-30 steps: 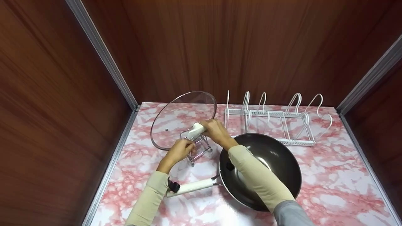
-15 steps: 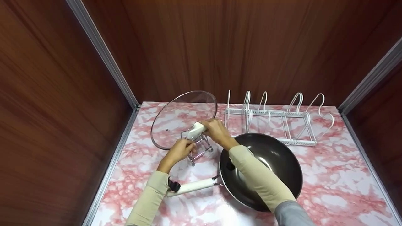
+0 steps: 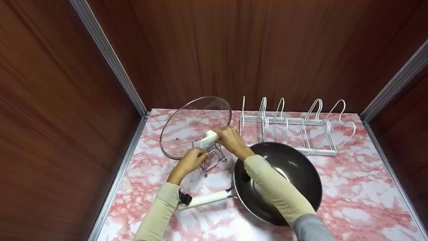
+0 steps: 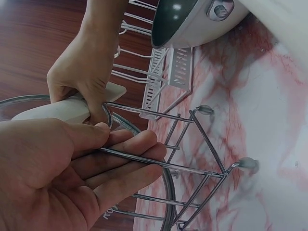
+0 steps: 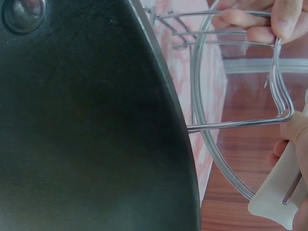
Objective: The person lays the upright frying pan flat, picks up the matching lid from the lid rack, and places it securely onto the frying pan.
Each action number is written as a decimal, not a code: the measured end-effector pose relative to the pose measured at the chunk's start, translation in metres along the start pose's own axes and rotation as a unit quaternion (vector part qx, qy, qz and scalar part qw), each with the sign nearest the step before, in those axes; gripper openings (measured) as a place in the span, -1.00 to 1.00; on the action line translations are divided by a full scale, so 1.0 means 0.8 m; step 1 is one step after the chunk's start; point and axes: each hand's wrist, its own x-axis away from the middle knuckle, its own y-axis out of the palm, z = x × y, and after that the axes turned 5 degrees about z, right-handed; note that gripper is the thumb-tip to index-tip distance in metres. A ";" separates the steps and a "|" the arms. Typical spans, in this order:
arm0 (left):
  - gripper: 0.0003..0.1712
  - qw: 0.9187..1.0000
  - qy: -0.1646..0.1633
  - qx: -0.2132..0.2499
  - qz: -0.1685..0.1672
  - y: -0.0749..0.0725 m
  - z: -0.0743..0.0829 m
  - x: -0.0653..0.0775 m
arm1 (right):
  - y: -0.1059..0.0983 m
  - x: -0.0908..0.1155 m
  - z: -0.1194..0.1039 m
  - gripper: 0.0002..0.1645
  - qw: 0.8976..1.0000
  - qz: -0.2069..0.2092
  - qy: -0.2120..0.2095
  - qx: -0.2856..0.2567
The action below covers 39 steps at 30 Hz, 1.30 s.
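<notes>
**Right hand on the lid, left hand on its wire stand**

My left hand [image 3: 191, 160] pinches the chrome wire stand [image 4: 209, 142] between thumb and fingers. My right hand [image 3: 230, 139] is curled round the white lid handle [image 3: 208, 139]. The glass lid [image 3: 192, 122] leans up at the stand, left of centre in the head view. Below right sits a dark pan [image 3: 299, 179], its white pan handle [image 3: 208, 198] pointing left. A white rack [image 3: 319, 152] stands behind it, upper right on the marbled tabletop [image 3: 354, 190].
</notes>
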 end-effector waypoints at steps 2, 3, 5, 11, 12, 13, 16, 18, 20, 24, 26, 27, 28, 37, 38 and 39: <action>-0.72 1.000 -0.002 0.000 0.000 0.000 0.001 -0.001 | -0.001 -0.001 -0.001 -0.65 1.000 0.001 0.003 -0.001; -0.72 1.000 -0.002 0.003 0.000 0.000 0.001 -0.001 | -0.002 -0.001 -0.001 -0.64 1.000 0.001 0.006 -0.003; -0.73 1.000 -0.003 0.005 0.000 0.000 0.001 -0.001 | -0.004 -0.002 -0.002 -0.64 1.000 0.002 0.009 -0.006; -0.73 1.000 -0.006 0.004 -0.002 0.000 0.000 -0.001 | -0.007 -0.004 -0.003 -0.65 1.000 0.005 0.010 -0.007; -0.74 1.000 -0.007 0.003 -0.002 0.000 0.001 -0.001 | -0.007 -0.004 -0.003 -0.65 1.000 0.006 0.010 -0.004; -0.74 1.000 -0.007 0.002 -0.001 0.000 0.001 -0.001 | -0.008 -0.005 -0.004 -0.64 1.000 0.007 0.009 -0.001; -0.76 1.000 -0.004 -0.004 0.003 0.000 0.000 -0.001 | -0.009 -0.006 -0.005 -0.62 1.000 0.009 0.009 0.008; -0.76 1.000 -0.002 -0.009 0.006 0.000 0.000 -0.001 | -0.011 -0.007 -0.006 -0.61 1.000 0.013 0.006 0.013; -0.76 1.000 0.002 -0.013 0.007 0.000 -0.001 -0.001 | -0.012 -0.008 -0.007 -0.60 1.000 0.015 0.003 0.014; -0.75 1.000 0.007 -0.016 0.006 0.000 -0.002 -0.001 | -0.016 -0.010 -0.008 -0.60 1.000 0.020 -0.004 0.013; -0.74 1.000 0.006 -0.017 0.003 -0.001 -0.002 -0.002 | -0.018 -0.011 -0.008 -0.60 1.000 0.022 -0.006 0.007; -0.74 1.000 0.006 -0.017 0.002 -0.001 -0.002 -0.002 | -0.019 -0.011 -0.009 -0.60 1.000 0.023 -0.007 0.004; -0.73 1.000 0.004 -0.017 0.000 -0.001 -0.002 -0.002 | -0.021 -0.012 -0.009 -0.60 1.000 0.023 -0.008 0.002; -0.76 1.000 0.003 -0.016 -0.004 -0.001 -0.003 0.000 | -0.027 -0.013 -0.014 -0.62 1.000 0.026 0.000 -0.012; -0.76 1.000 0.003 -0.017 -0.002 -0.001 -0.003 0.000 | -0.027 -0.013 -0.014 -0.62 1.000 0.028 0.001 -0.012; -0.76 1.000 0.006 -0.018 0.000 -0.002 -0.003 0.000 | -0.028 -0.014 -0.015 -0.62 1.000 0.030 0.002 -0.011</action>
